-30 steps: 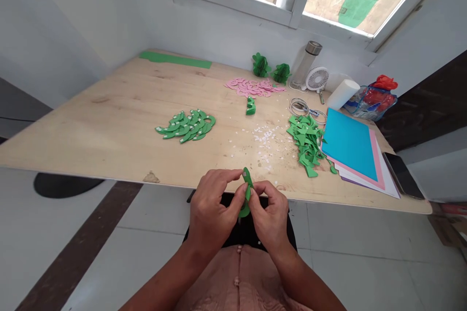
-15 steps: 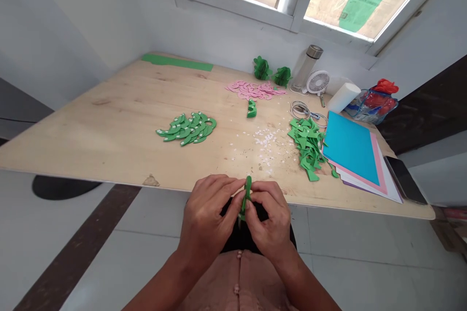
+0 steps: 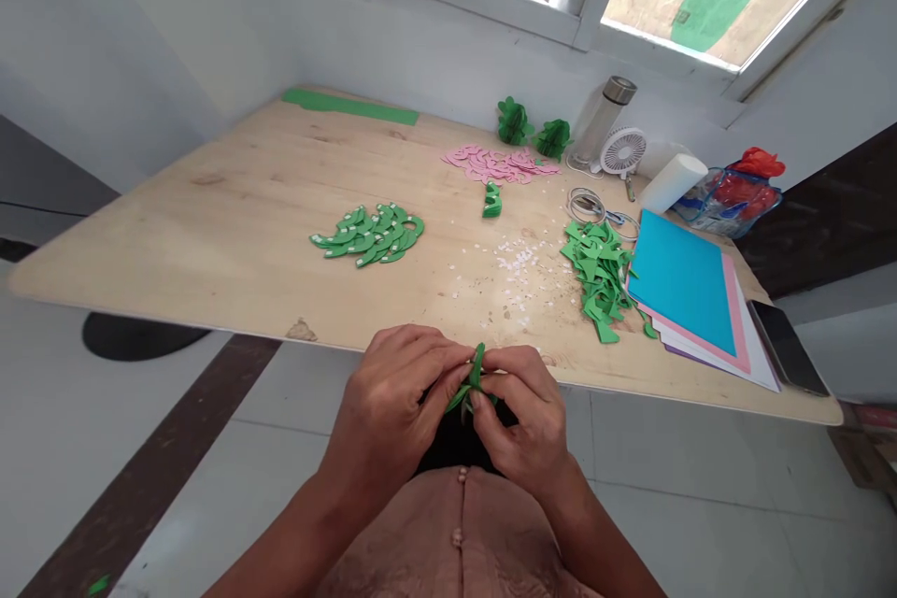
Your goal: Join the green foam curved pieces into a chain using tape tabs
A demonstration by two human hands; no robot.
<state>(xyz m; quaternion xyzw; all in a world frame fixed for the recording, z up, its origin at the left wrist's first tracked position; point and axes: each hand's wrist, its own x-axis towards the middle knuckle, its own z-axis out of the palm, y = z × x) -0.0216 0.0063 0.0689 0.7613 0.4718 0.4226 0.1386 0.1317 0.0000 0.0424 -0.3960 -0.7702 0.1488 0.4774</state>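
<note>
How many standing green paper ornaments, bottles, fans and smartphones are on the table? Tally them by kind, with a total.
Green paper ornaments: 2
Bottle: 1
Fan: 1
Smartphone: 1
Total: 5

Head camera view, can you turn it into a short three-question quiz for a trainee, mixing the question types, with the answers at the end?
1. What are the left hand and right hand both pinching in their fingers?
2. True or false: the blue sheet lies on top of the pink sheet.
3. Which stands right beside the clear bottle? A: phone. B: white fan. C: green strip.

Key:
1. A green piece.
2. True.
3. B.
</note>
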